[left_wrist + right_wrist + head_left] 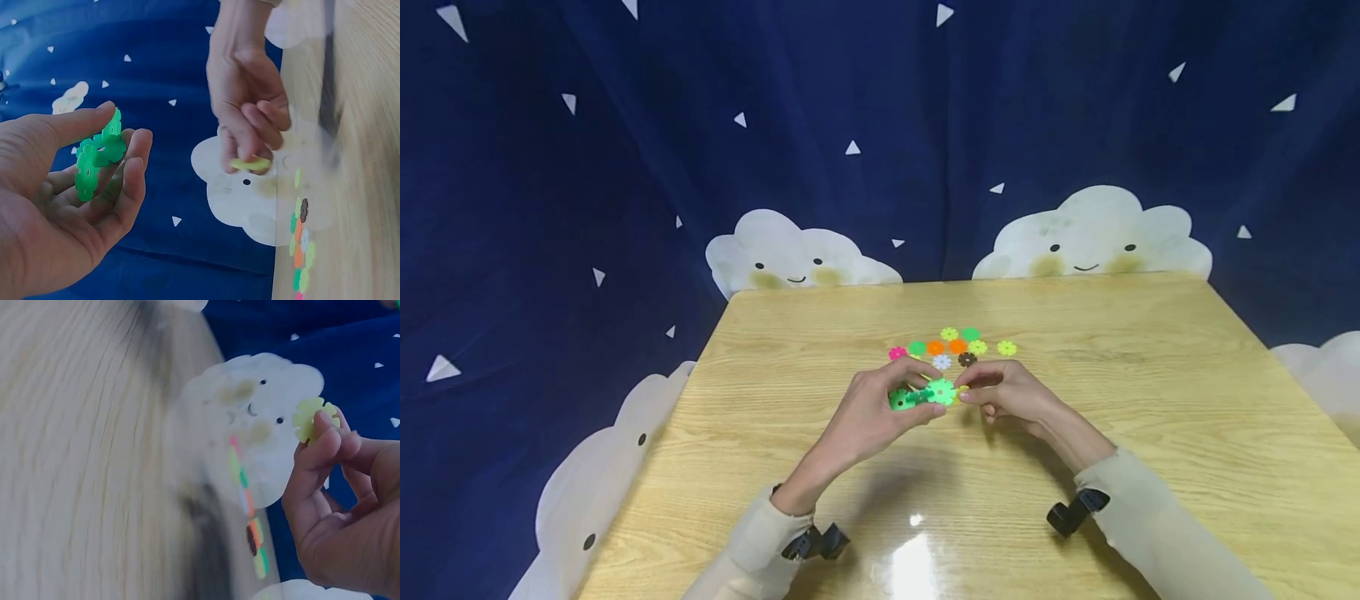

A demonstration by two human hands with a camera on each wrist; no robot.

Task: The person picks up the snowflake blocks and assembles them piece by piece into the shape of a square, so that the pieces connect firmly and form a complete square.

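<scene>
My left hand (880,408) holds several green notched plastic discs joined together (100,153) between thumb and fingers, raised above the table. In the left wrist view the joined discs stand at angles to one another. A single yellow notched disc (312,419) is pinched between the thumb and fingertips of my right hand (1011,393). In the head view the yellow disc lies close to the right side of the green piece; the left wrist view shows a gap between them.
Beyond the hands, loose notched discs lie in a cluster on the wooden table (1150,433): a pink disc (898,353), a white disc (942,362), a dark brown disc (967,359), and several orange, green and yellow ones. A dark blue curtain (850,100) with white clouds hangs behind the table.
</scene>
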